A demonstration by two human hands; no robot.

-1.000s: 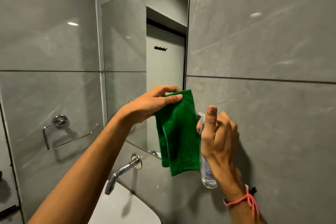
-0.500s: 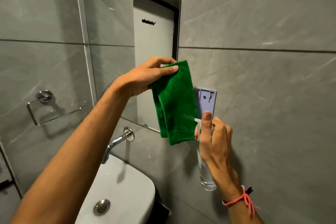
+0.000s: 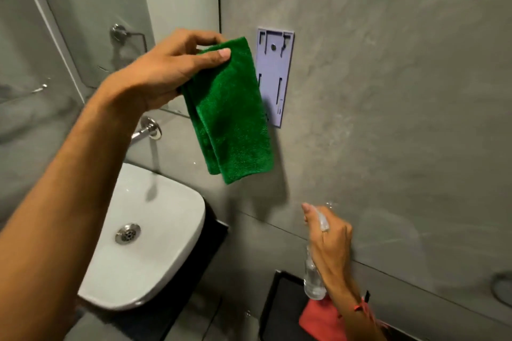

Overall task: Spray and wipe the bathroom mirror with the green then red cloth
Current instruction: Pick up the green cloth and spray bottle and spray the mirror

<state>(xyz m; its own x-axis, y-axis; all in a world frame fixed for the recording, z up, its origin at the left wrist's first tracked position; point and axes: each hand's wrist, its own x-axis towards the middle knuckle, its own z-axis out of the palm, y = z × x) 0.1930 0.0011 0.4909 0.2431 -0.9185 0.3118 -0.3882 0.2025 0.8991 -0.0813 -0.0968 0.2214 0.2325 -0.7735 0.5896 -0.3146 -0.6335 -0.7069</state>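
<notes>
Moved since prev. frames: view has tipped down and right; right hand (image 3: 328, 241) w/ spray bottle (image 3: 313, 279) has dropped from beside the cloth to well below it; mirror (image 3: 116, 16) now only at upper left; red cloth (image 3: 318, 321) newly in view. Item 1, green cloth (image 3: 232, 116): folded, hanging, long axis near vertical w/ slight tilt, top pinched, free end pointing down and a bit right; sits in front of grey tile wall (image 3: 388, 91), overlapping left edge of lilac wall bracket (image 3: 274, 75). Item 2, left hand (image 3: 169, 69): thumb and fingers pinched on cloth's top edge, forearm running in from lower left. Item 3, spray bottle: clear, long axis roughly upright, base down, nozzle at top pointing up-left toward wall; blurred. Right hand wrapped round its neck, index finger over the trigger head; red cord on wrist. Item 4, red cloth: lies on dark-framed shelf (image 3: 273, 307) at bottom, just under bottle base; contact w/ bottle cannot be told. Item 5, white basin (image 3: 166, 230): lower left, metal drain (image 3: 128, 233) at centre, chrome tap (image 3: 148, 130) on wall above, water stream falling into bowl. Item 6, towel ring (image 3: 126, 36): upper left, by mirror.
</notes>
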